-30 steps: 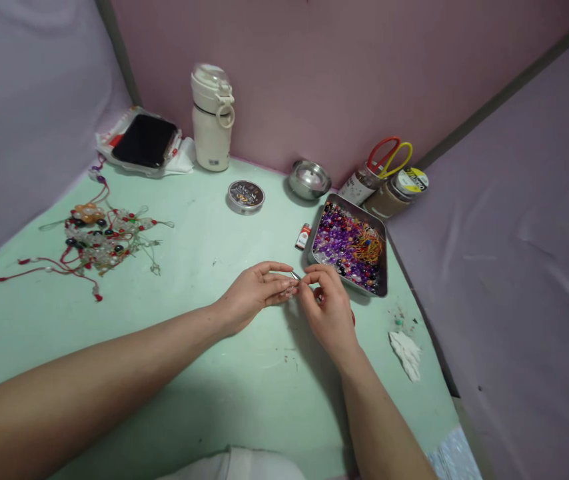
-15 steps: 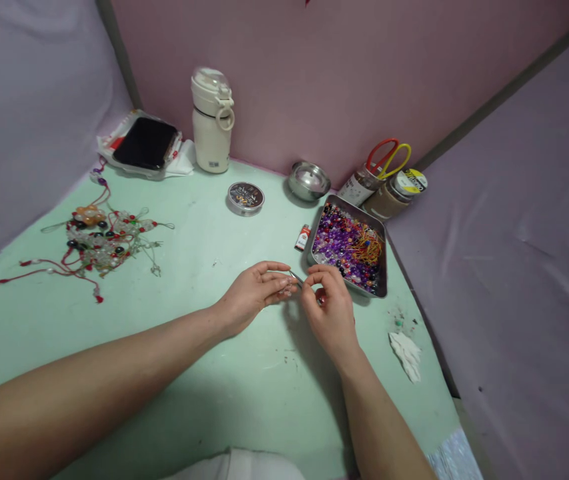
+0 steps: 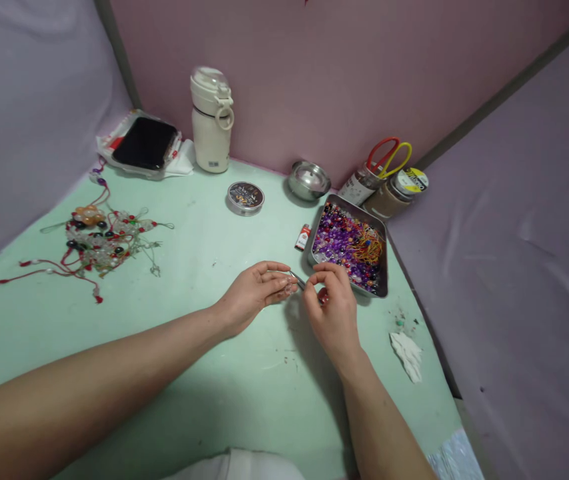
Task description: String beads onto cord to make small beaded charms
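Observation:
My left hand [image 3: 259, 292] pinches a small cluster of clear beads [image 3: 288, 287] between thumb and fingers, above the middle of the table. Facing it, my right hand [image 3: 332, 307] is closed round a slim metal tool [image 3: 298, 279]. The tool's thin tip points left and reaches the left fingertips, close to the beads. Something red shows inside the right palm; whether it belongs to the tool I cannot tell. Just beyond the right hand lies a metal tray [image 3: 386, 267] full of purple, red, black and clear beads, with a tangle of orange-yellow cord [image 3: 367, 243].
Beaded strings [image 3: 99, 243] lie heaped at left. Behind are a phone [image 3: 145, 143], a cream bottle [image 3: 211, 127], a round spool [image 3: 245, 198], a steel bowl [image 3: 309, 180], red and yellow handles [image 3: 387, 157] in a jar, and another jar [image 3: 389, 199]. A crumpled tissue [image 3: 407, 355] lies right.
My right hand has shifted very slightly to the right with the metal tool. The left hand stays in place with the beads.

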